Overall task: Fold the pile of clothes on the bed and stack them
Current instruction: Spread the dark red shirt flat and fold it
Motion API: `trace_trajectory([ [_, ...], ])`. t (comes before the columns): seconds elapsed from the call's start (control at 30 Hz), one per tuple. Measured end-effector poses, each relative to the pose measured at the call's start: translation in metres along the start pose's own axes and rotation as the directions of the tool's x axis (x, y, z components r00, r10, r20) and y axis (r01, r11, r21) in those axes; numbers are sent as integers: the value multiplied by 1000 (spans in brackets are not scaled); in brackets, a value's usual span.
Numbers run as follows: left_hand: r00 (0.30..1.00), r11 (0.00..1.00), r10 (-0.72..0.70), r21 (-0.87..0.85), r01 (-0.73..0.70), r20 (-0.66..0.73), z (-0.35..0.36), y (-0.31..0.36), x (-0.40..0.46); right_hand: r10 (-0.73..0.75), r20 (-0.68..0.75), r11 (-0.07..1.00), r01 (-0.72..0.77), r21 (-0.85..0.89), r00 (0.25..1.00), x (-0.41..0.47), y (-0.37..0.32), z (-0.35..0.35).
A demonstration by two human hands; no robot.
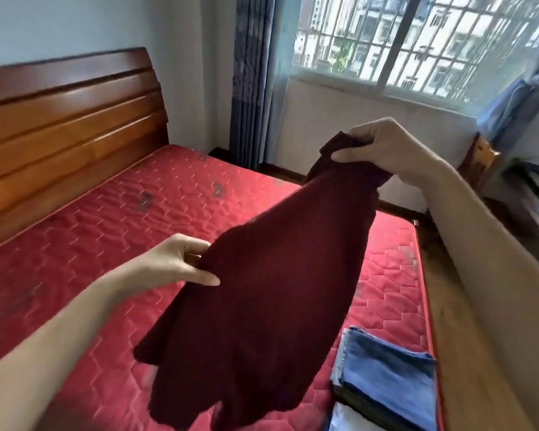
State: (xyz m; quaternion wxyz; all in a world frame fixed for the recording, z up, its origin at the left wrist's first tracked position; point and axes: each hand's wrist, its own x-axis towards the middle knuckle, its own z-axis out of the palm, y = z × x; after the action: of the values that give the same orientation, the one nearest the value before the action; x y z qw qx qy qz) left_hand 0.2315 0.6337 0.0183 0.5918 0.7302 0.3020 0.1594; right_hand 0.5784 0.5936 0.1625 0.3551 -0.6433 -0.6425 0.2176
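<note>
Dark red cloth (pixel 262 290) hangs in the air over the bed (pixel 106 231), stretched on a slant between the two hands and nearer the camera at its lower, ragged hem. Its lower left edge is pinched by the left hand (pixel 175 262), thumb on the near face and fingers curled behind the fabric. Higher up and farther off, the right hand (pixel 383 147) grips the cloth's bunched top end, thumb across the front and fingers wrapped over the top. Both hands are closed on the cloth and stand well apart, the right one raised above and beyond the left, so the fabric runs from upper right down to lower left and drapes below the left hand, not touching the mattress. At the bed's near right corner lies a stack (pixel 386 384) of folded clothes with a blue denim piece on top, a dark layer beneath it and something pale at the bottom edge of the view; the stack sits just right of the hanging hem. A wooden headboard (pixel 66 119) stands at the left, and a barred window (pixel 417 42) with a curtain (pixel 252 79) is behind.
</note>
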Motion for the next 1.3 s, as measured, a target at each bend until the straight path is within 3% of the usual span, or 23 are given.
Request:
trace_trajectory([
  [0.13, 970, 971, -238, 17, 239, -40, -3, -127, 52, 194, 183, 979, -179, -100, 964, 59, 113, 111],
  [0.33, 820, 810, -560, 132, 572, -119, 1, -392, 138, 383, 368, 908, -273, -318, 847, 131, 338, 336],
  [0.4, 778, 766, -600, 146, 626, -186, -1, -470, 170, 430, 358, 883, -302, -360, 829, 156, 407, 400],
  [0.53, 766, 788, -572, 65, 613, -292, -20, -576, 227, 435, 292, 863, -302, -404, 852, 215, 504, 489],
  [0.73, 769, 826, -498, 53, 562, -400, -60, -631, 291, 347, 130, 844, -248, -476, 929, 307, 563, 542],
  [0.87, 737, 808, -520, 31, 589, -432, -74, -641, 317, 341, 71, 769, -235, -595, 937, 307, 583, 568],
  [1.0, 722, 799, -552, -17, 601, -417, -73, -636, 318, 331, 30, 778, -255, -574, 943, 226, 575, 593],
  [1.13, 737, 758, -518, 166, 631, -434, -69, -637, 299, 364, -21, 750, -307, -586, 931, 114, 567, 598],
  [1.3, 699, 673, -352, 350, 651, -623, -44, -632, 254, 459, -39, 683, -381, -623, 887, -4, 565, 591],
])
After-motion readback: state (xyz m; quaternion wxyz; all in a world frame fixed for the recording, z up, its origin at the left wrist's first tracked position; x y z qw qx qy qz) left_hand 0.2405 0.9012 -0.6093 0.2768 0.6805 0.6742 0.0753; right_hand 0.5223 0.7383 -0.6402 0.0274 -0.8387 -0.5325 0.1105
